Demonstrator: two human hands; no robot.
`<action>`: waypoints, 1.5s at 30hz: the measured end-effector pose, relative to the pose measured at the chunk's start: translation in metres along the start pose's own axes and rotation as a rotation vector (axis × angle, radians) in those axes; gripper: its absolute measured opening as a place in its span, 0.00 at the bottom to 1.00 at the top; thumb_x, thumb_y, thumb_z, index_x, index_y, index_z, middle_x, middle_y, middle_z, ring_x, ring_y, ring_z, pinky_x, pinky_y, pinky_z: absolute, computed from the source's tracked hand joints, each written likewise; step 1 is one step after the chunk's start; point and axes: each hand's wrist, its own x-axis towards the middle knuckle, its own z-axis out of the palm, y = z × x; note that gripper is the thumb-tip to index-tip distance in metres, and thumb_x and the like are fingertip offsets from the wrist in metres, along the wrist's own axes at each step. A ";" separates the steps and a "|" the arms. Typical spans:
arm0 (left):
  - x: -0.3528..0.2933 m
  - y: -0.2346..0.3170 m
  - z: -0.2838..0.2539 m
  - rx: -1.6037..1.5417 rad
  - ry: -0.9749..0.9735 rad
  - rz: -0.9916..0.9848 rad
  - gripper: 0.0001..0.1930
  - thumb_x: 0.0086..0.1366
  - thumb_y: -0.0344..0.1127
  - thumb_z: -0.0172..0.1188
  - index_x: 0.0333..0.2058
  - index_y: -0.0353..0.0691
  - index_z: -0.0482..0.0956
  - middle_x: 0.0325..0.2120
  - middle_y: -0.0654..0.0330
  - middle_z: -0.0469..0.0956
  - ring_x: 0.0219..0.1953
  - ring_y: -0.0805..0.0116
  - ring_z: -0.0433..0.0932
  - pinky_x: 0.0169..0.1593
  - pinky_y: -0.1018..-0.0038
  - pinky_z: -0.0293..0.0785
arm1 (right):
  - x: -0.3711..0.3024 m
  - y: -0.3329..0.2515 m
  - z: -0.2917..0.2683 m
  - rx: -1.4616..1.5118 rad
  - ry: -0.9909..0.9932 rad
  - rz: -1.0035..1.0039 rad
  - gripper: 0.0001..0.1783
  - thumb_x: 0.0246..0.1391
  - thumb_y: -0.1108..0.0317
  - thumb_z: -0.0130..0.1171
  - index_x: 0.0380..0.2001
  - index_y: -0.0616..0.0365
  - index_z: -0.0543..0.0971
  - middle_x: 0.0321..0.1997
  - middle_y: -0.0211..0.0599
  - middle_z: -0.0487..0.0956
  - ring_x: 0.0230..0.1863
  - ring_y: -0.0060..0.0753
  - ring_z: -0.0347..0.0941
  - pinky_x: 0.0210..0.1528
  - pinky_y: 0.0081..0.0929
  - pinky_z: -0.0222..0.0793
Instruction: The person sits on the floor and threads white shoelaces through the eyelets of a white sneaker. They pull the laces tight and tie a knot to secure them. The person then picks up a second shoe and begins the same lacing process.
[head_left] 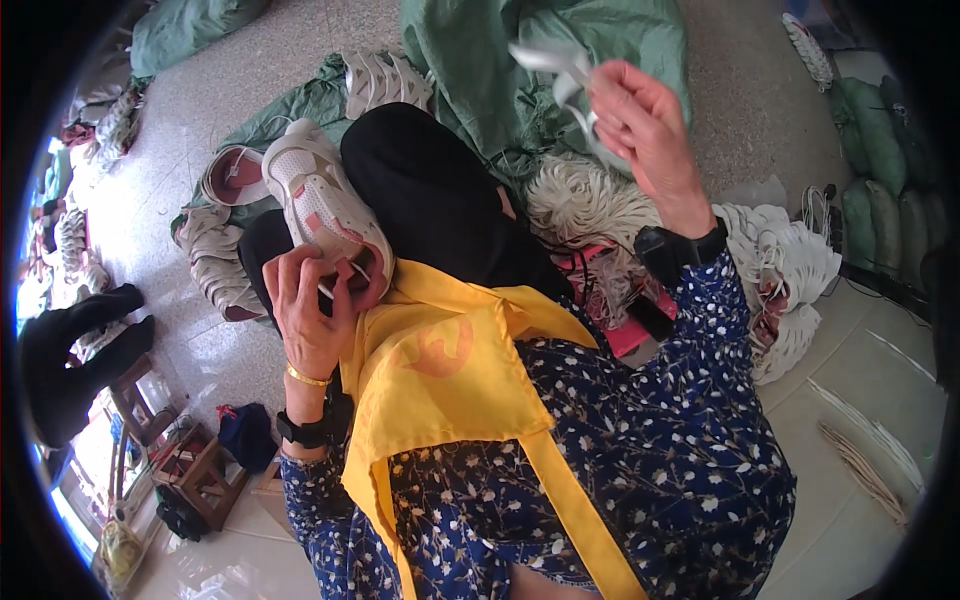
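A beige and white sneaker (325, 205) with pink patches rests against my leg, its toe pointing away from me. My left hand (308, 300) grips it at the opening, fingers bent over the collar and a thin white lace-like piece. Raised at the upper right, my right hand (640, 120) is closed on a white strip (550, 60), blurred by motion; its exact kind cannot be made out. Next to the sneaker lies another shoe upper (236, 176) with a pink inside. A yellow apron (440, 350) covers my lap.
Stacked shoe uppers (215, 260) lie left of my legs, more (388, 85) beyond them. To the right are a heap of white cords (590, 200), a pink tray (628, 338) and white shoe parts (775, 250). A green sack (460, 60) spreads ahead; wooden stools (200, 480) stand left.
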 end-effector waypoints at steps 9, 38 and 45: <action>0.027 0.019 -0.048 -0.321 0.164 0.041 0.21 0.50 0.18 0.62 0.45 0.39 0.77 0.45 0.51 0.79 0.44 0.50 0.75 0.48 0.61 0.74 | 0.017 -0.032 0.140 -0.546 -0.365 -0.268 0.06 0.60 0.70 0.62 0.32 0.63 0.81 0.20 0.34 0.77 0.22 0.18 0.69 0.25 0.25 0.65; 0.021 0.039 -0.074 -0.773 -0.088 -0.251 0.09 0.73 0.33 0.59 0.41 0.37 0.68 0.33 0.54 0.75 0.29 0.67 0.76 0.34 0.71 0.72 | -0.009 -0.026 0.109 -0.546 -0.294 -0.170 0.07 0.62 0.74 0.61 0.29 0.61 0.76 0.22 0.15 0.69 0.24 0.06 0.60 0.25 0.14 0.54; 0.027 0.061 -0.037 -1.055 -0.053 -0.091 0.10 0.77 0.37 0.53 0.41 0.37 0.68 0.26 0.59 0.72 0.30 0.67 0.76 0.35 0.70 0.72 | -0.034 -0.053 0.171 -0.601 -0.455 -0.250 0.05 0.57 0.75 0.66 0.29 0.62 0.78 0.22 0.22 0.74 0.21 0.10 0.63 0.24 0.17 0.57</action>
